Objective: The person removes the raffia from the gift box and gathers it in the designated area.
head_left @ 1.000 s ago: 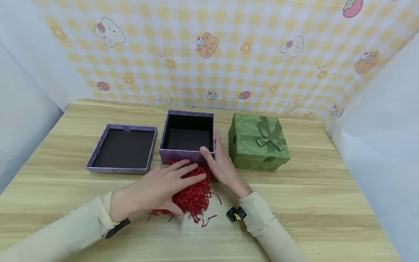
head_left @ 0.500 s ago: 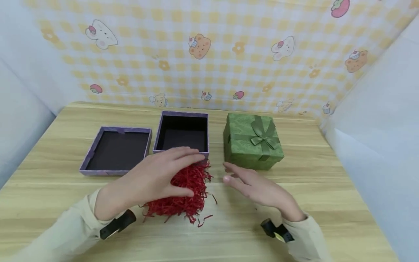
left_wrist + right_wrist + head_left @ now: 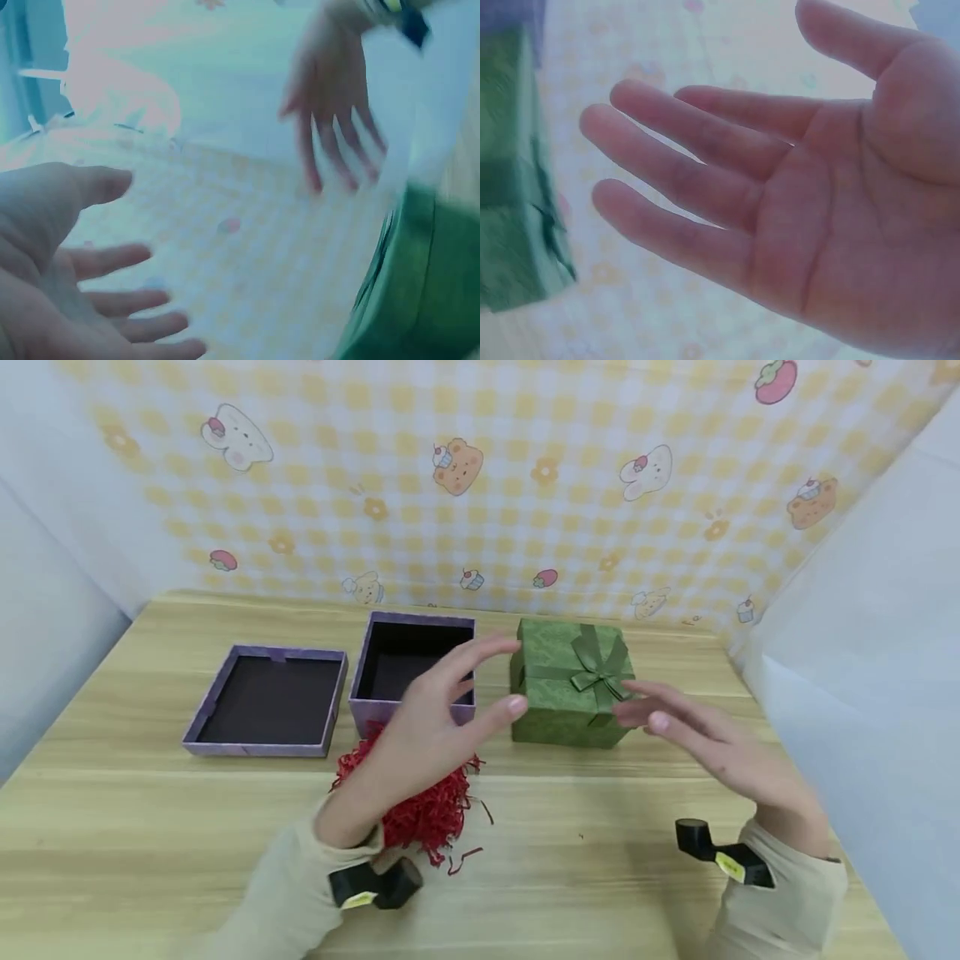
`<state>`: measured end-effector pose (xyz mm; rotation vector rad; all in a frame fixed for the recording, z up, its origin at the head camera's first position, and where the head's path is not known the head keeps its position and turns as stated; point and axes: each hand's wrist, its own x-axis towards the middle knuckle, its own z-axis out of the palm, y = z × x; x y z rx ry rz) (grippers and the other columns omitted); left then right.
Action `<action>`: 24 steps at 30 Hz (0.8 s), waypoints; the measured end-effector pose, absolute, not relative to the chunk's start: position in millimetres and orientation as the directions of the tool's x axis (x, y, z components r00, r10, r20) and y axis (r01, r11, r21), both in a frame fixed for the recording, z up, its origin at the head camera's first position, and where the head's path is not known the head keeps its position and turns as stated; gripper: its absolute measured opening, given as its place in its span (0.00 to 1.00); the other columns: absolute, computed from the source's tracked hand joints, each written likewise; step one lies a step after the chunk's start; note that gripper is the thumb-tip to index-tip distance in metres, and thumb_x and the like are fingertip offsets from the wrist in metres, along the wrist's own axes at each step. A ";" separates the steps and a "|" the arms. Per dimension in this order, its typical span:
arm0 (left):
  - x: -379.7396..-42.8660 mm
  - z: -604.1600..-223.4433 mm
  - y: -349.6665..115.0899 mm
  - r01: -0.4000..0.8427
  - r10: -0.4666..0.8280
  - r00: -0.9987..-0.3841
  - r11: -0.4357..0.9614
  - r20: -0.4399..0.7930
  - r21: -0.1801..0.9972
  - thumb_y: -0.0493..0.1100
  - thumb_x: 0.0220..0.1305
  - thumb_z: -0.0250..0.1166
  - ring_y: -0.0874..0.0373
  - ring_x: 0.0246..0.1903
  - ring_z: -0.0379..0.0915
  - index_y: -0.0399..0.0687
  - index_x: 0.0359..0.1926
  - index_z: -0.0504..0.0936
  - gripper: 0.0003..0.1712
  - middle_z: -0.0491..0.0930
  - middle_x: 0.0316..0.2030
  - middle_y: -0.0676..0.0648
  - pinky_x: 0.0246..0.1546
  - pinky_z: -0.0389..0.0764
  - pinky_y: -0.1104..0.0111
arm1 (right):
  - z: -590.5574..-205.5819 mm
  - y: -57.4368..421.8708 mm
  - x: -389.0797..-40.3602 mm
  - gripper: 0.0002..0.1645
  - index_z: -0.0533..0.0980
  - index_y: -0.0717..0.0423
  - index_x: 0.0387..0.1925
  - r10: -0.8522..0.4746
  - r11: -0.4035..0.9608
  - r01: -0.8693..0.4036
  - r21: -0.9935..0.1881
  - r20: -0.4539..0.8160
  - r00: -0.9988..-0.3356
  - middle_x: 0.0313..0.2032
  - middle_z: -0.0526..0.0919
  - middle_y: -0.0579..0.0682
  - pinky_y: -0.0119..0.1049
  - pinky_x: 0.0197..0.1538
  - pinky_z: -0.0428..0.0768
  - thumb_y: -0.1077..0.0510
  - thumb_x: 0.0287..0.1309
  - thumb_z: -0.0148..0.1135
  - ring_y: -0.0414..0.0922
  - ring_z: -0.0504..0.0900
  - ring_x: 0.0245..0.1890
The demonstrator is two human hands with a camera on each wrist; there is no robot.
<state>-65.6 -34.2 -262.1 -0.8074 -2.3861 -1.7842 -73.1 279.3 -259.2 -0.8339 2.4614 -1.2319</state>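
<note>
Head view: one green box point(image 3: 558, 689), patterned, ribbon-bowed, is standing on the desk point(image 3: 555, 893) at two o'clock. One left hand point(image 3: 431, 727) and one right hand point(image 3: 727, 747) are flanking it, fingers apart. One purple box point(image 3: 367, 714) is sitting at eleven, one lid point(image 3: 277, 702) at ten. Left wrist view: the green box is showing at four. Right wrist view: at nine.

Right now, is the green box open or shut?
Shut. The green box has its lid on, with a bow on top, so I can't tell what's inside.
</note>
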 end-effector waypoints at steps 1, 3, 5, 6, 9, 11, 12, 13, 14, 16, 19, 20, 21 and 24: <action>-68.0 -262.5 -25.7 0.386 0.366 -0.875 0.129 0.318 0.914 0.51 0.64 0.60 0.65 0.64 0.52 0.58 0.65 0.66 0.29 0.59 0.65 0.58 0.59 0.63 0.60 | -258.7 283.5 -75.2 0.27 0.56 0.54 0.69 -0.588 0.438 -0.386 -0.812 0.066 -0.806 0.55 0.75 0.56 0.28 0.55 0.69 0.66 0.71 0.35 0.46 0.74 0.54; -74.0 -265.8 -10.0 0.284 0.360 -0.896 0.012 0.261 0.959 0.54 0.67 0.55 0.65 0.64 0.52 0.57 0.67 0.63 0.29 0.58 0.66 0.58 0.61 0.60 0.63 | -259.0 289.6 -80.0 0.25 0.59 0.59 0.67 -0.534 0.353 -0.393 -0.849 0.162 -0.830 0.53 0.76 0.57 0.28 0.54 0.69 0.67 0.71 0.35 0.45 0.75 0.53; -82.1 -270.4 3.5 0.167 0.364 -0.910 -0.113 0.198 0.979 0.56 0.70 0.48 0.65 0.64 0.52 0.53 0.68 0.60 0.29 0.57 0.67 0.57 0.61 0.58 0.66 | -261.1 292.7 -85.9 0.23 0.62 0.63 0.64 -0.450 0.261 -0.387 -0.884 0.243 -0.859 0.51 0.78 0.57 0.30 0.54 0.71 0.66 0.71 0.37 0.46 0.76 0.51; -86.3 -272.9 9.1 0.113 0.364 -0.916 -0.172 0.170 0.979 0.57 0.72 0.45 0.65 0.64 0.52 0.51 0.69 0.59 0.30 0.57 0.67 0.55 0.62 0.57 0.67 | -263.0 293.8 -89.0 0.22 0.64 0.65 0.63 -0.398 0.218 -0.376 -0.901 0.270 -0.877 0.50 0.78 0.57 0.30 0.53 0.72 0.65 0.71 0.38 0.46 0.77 0.51; -100.4 -281.0 22.7 0.003 0.340 -0.933 -0.308 0.113 0.951 0.56 0.74 0.36 0.64 0.66 0.50 0.45 0.69 0.58 0.31 0.57 0.67 0.51 0.64 0.53 0.67 | -272.0 296.0 -98.4 0.21 0.67 0.67 0.59 -0.261 0.105 -0.328 -0.939 0.292 -0.920 0.48 0.79 0.58 0.33 0.52 0.73 0.62 0.70 0.43 0.48 0.75 0.52; -108.9 -286.0 29.4 -0.048 0.304 -0.950 -0.374 0.073 0.926 0.55 0.75 0.35 0.64 0.66 0.48 0.45 0.69 0.57 0.30 0.55 0.68 0.51 0.65 0.49 0.66 | -279.4 298.4 -104.8 0.22 0.66 0.68 0.60 -0.218 0.107 -0.279 -0.954 0.251 -0.943 0.51 0.77 0.58 0.33 0.52 0.73 0.58 0.71 0.44 0.48 0.73 0.55; -113.1 -289.3 32.0 -0.055 0.283 -0.957 -0.392 0.064 0.918 0.54 0.75 0.35 0.63 0.67 0.46 0.45 0.70 0.56 0.29 0.54 0.69 0.51 0.66 0.46 0.64 | -283.2 299.6 -107.9 0.24 0.65 0.67 0.61 -0.212 0.121 -0.249 -0.961 0.220 -0.952 0.54 0.75 0.58 0.33 0.53 0.73 0.56 0.71 0.44 0.49 0.71 0.57; -116.9 -292.5 34.4 -0.065 0.263 -0.963 -0.406 0.049 0.912 0.53 0.75 0.35 0.63 0.68 0.44 0.45 0.70 0.56 0.29 0.53 0.69 0.51 0.66 0.44 0.64 | -286.7 300.6 -111.2 0.26 0.63 0.67 0.62 -0.211 0.152 -0.214 -0.965 0.180 -0.961 0.57 0.72 0.59 0.32 0.54 0.72 0.54 0.71 0.43 0.50 0.68 0.59; -120.4 -295.7 36.1 -0.076 0.249 -0.968 -0.411 0.032 0.908 0.52 0.75 0.35 0.63 0.68 0.41 0.45 0.70 0.56 0.28 0.51 0.70 0.52 0.66 0.41 0.64 | -290.1 301.4 -114.8 0.28 0.62 0.66 0.64 -0.212 0.191 -0.177 -0.965 0.136 -0.968 0.60 0.69 0.59 0.33 0.55 0.70 0.51 0.71 0.42 0.50 0.65 0.61; -126.0 -302.6 38.6 -0.114 0.236 -0.972 -0.411 -0.015 0.904 0.52 0.75 0.36 0.62 0.69 0.35 0.45 0.70 0.55 0.28 0.46 0.71 0.52 0.66 0.38 0.62 | -296.6 301.5 -121.5 0.34 0.56 0.66 0.67 -0.218 0.263 -0.105 -0.959 0.047 -0.975 0.65 0.61 0.61 0.37 0.60 0.66 0.45 0.71 0.40 0.53 0.59 0.65; -131.8 -313.6 40.7 -0.180 0.231 -0.968 -0.389 -0.093 0.903 0.52 0.75 0.38 0.60 0.69 0.29 0.46 0.72 0.51 0.30 0.41 0.72 0.53 0.66 0.35 0.62 | -307.0 298.1 -131.5 0.41 0.47 0.66 0.70 -0.205 0.298 -0.005 -0.955 -0.059 -0.977 0.69 0.50 0.63 0.47 0.65 0.57 0.41 0.70 0.37 0.57 0.50 0.68; -133.1 -317.2 41.1 -0.201 0.230 -0.966 -0.383 -0.118 0.901 0.52 0.74 0.38 0.60 0.69 0.28 0.46 0.72 0.49 0.30 0.40 0.72 0.53 0.66 0.35 0.62 | -310.5 296.4 -134.5 0.43 0.43 0.66 0.70 -0.195 0.290 0.029 -0.957 -0.088 -0.977 0.69 0.47 0.64 0.50 0.65 0.54 0.40 0.70 0.37 0.57 0.48 0.68; -134.1 -320.8 41.4 -0.223 0.230 -0.963 -0.377 -0.142 0.899 0.52 0.74 0.38 0.59 0.69 0.27 0.47 0.72 0.48 0.31 0.39 0.72 0.53 0.66 0.35 0.62 | -314.2 294.7 -137.2 0.44 0.38 0.64 0.71 -0.186 0.281 0.059 -0.958 -0.114 -0.976 0.70 0.44 0.64 0.52 0.65 0.51 0.39 0.69 0.36 0.58 0.45 0.68; -136.7 -330.6 42.8 -0.259 0.229 -0.956 -0.370 -0.183 0.892 0.52 0.74 0.39 0.58 0.69 0.27 0.49 0.73 0.45 0.31 0.38 0.72 0.52 0.66 0.35 0.61 | -325.2 289.9 -143.7 0.47 0.26 0.58 0.70 -0.156 0.255 0.144 -0.956 -0.187 -0.970 0.70 0.36 0.63 0.54 0.66 0.46 0.37 0.69 0.34 0.59 0.40 0.69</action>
